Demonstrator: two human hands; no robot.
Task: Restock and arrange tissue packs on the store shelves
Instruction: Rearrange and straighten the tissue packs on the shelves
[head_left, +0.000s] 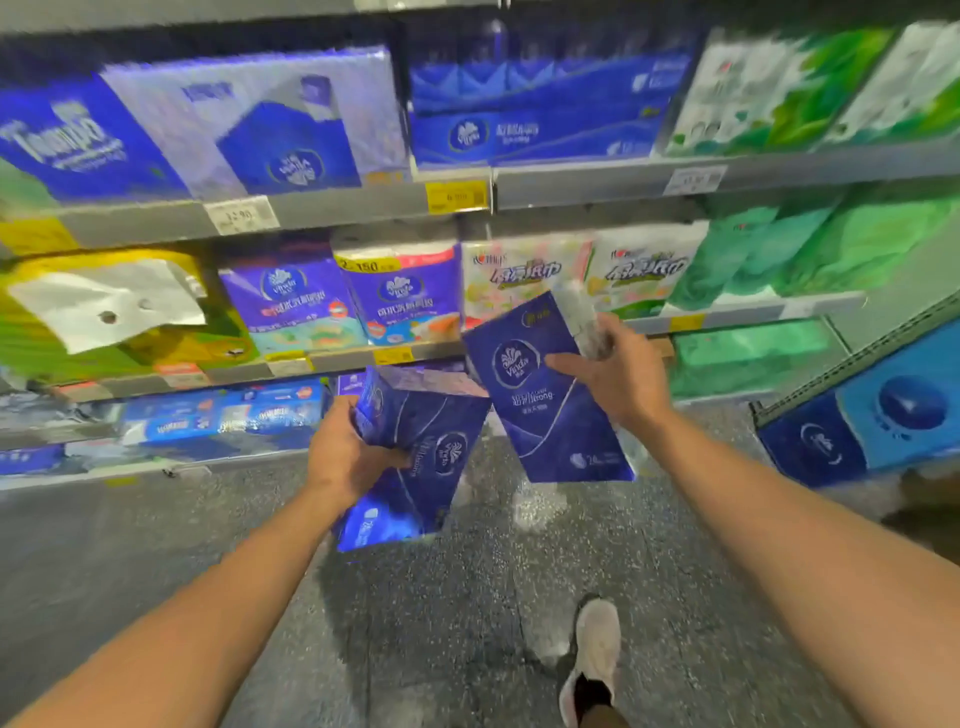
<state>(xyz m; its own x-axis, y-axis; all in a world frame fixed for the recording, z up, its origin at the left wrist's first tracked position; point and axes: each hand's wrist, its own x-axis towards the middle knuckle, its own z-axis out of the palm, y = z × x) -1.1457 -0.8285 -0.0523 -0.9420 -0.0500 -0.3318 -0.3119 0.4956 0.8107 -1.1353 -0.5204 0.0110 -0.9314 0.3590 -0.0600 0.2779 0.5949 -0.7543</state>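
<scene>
Both grips are closed round dark blue tissue packs held in the air before the shelves. Left hand (345, 457) has its fingers curled round the upper left edge of the lower pack (415, 457), thumb pressed on the printed face; that pack hangs tilted, its long side running down and away toward the floor. Right hand (615, 371) pinches the upper pack (545, 395) near its top right corner, thumb lying flat across the front and the other fingers behind, where some clear wrapping (584, 322) bunches up above the knuckles. The upper pack stands nearly upright, leaning a little, and its lower left edge comes close to the top right corner of the lower pack; whether they touch cannot be told.

Just beyond the two grips runs a shelf edge (337, 361) with yellow price tags (393, 356), and on it purple-blue packs (291, 301) and white packs with green lettering (524, 280). Farther left of the left hand lies a yellow-green pack (119, 312). Right of the right hand sit green packs (810, 254). Above, the higher shelf (597, 184) carries large blue packs (530, 104), all blurred. Below the grips is speckled grey floor (441, 613), with a pale shoe (595, 649) beneath the right forearm. Far right, a blue carton (883, 410) stands near the floor.
</scene>
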